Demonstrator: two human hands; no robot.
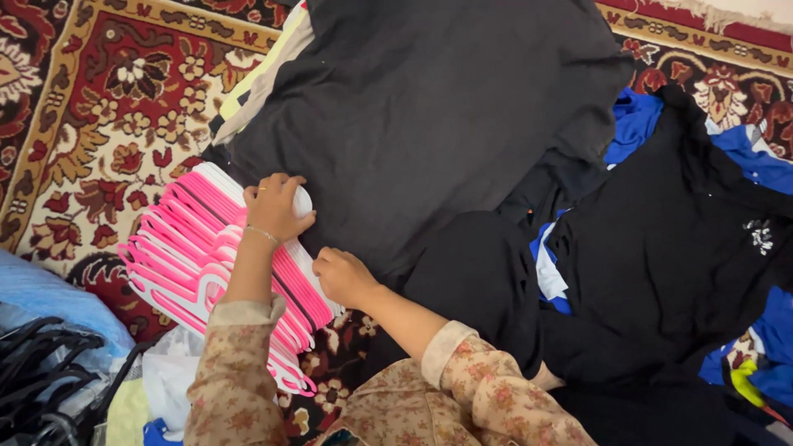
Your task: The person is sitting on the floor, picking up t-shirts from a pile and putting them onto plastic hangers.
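Here both hands (310, 239) grip pink hangers (186, 248)

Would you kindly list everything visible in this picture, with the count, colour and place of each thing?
clothes hangers: a thick stack, too many to count, pink and white, on the carpet at left, under both hands
folded dark garment: one, charcoal, top centre
black garments: a heap, number unclear, at right
blue clothing: several pieces, blue, among the black heap
carpet: one, red with cream floral pattern, beneath everything
black hangers: a bunch, bottom left corner
bag: one, pale blue, left edge
floral sleeves: two, beige, bottom centre
left hand: on top of the pink stack, wearing ring and bracelet
right hand: at the stack's right edge
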